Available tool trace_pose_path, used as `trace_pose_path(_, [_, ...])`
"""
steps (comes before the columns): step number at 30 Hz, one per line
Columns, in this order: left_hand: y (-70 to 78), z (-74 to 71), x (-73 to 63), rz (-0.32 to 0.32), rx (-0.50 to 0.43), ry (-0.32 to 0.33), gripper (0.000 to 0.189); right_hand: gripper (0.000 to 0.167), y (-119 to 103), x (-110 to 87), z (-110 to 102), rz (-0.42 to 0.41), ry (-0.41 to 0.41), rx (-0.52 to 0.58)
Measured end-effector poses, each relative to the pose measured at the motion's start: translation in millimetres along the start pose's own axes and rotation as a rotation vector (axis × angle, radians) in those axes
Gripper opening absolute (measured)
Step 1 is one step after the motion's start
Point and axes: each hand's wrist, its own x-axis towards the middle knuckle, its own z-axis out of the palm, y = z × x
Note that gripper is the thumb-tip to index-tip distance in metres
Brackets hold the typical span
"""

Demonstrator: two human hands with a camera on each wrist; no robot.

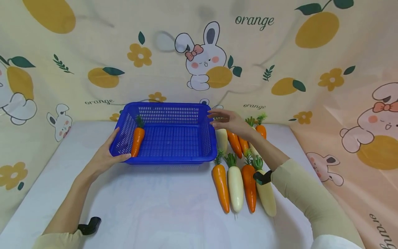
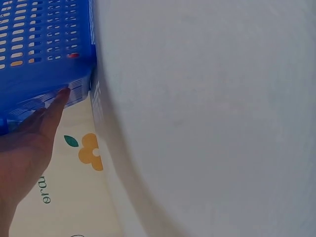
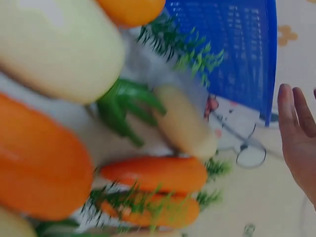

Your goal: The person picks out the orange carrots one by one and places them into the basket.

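A blue plastic basket (image 1: 171, 141) with slotted walls stands at the back of the table. One orange carrot (image 1: 138, 141) with a green top lies along its left side. My left hand (image 1: 102, 157) holds the basket's near left corner, thumb at the front rim and fingers along the outer left wall. In the left wrist view, a finger (image 2: 58, 106) extends against the slotted wall. My right hand (image 1: 231, 122) hovers by the basket's right rim, fingers loosely extended and nothing held. The right wrist view shows that hand (image 3: 298, 136) beside the blue wall.
Right of the basket, a front row alternates carrots (image 1: 221, 188) and white radishes (image 1: 236, 188). Behind it lie more carrots (image 1: 234, 143) and a radish (image 1: 222, 140), partly hidden by my right arm. A printed cloth (image 1: 140, 86) hangs behind the white table (image 1: 161, 207).
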Motion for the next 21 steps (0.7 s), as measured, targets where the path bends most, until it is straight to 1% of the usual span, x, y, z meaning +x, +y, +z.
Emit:
trace_pose_path(3, [-0.2,1.2,0.8,-0.002,0.002,-0.002,0.107,0.053,5,-10.7,-11,0.018,0.035,0.005])
trace_pose_path(6, [1.2,1.7,2.3,-0.002,0.008,-0.005,0.107,0.052,8,-21.9,-22,0.038,0.072,-0.017])
trace_pose_path(11, [1.9,0.5,2.6,-0.004,0.022,-0.008,0.107,0.052,15,-37.1,-40,0.041,0.116,-0.025])
trace_pose_path(17, [-0.8,0.3,1.6,-0.013,-0.003,-0.007,0.106,0.052,35,-50.3,-62,0.037,0.168,-0.047])
trace_pose_path(21, [-0.8,-0.6,2.1,-0.005,-0.022,-0.013,0.106,0.051,46,-63.0,-73,0.056,0.223,-0.074])
